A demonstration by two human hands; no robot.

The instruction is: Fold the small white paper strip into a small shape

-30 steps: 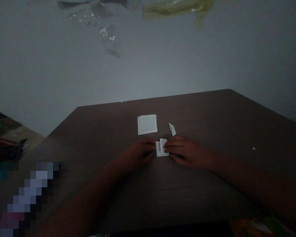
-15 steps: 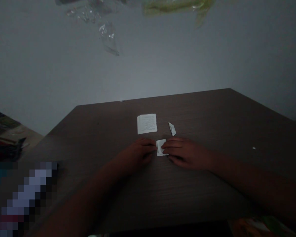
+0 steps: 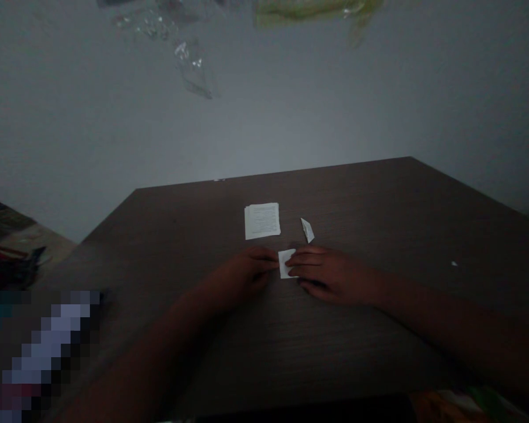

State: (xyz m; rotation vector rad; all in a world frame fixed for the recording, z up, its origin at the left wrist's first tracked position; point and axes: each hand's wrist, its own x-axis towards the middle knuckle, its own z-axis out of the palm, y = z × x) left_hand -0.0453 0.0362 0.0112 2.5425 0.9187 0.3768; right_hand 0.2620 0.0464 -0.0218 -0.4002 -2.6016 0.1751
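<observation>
Lower centre: right hand (image 3: 328, 274) should press the paper square (image 3: 284, 257) evenly, left hand (image 3: 250, 272) steadying; I can't tell either grip.

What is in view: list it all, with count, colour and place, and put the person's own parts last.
Paper square: one, white, on the table under the right fingers
Paper stack: one, white with print, beyond the left hand; sheets uncountable
Paper slip: one, whitish, just beyond the right hand
Scrap: one, whitish, table's right side
Table: one, dark brown, beneath the papers
Wall: one, grey, behind the table
Clear plastic: count unclear, transparent, upper left
Yellow plastic: one piece, top edge
Red item: count unclear, far left
Pixelated patch: one, mixed colours, lower left; contents unreadable
Left hand: one, bare, at the paper square's left edge
Right hand: one, bare, over the paper square
</observation>
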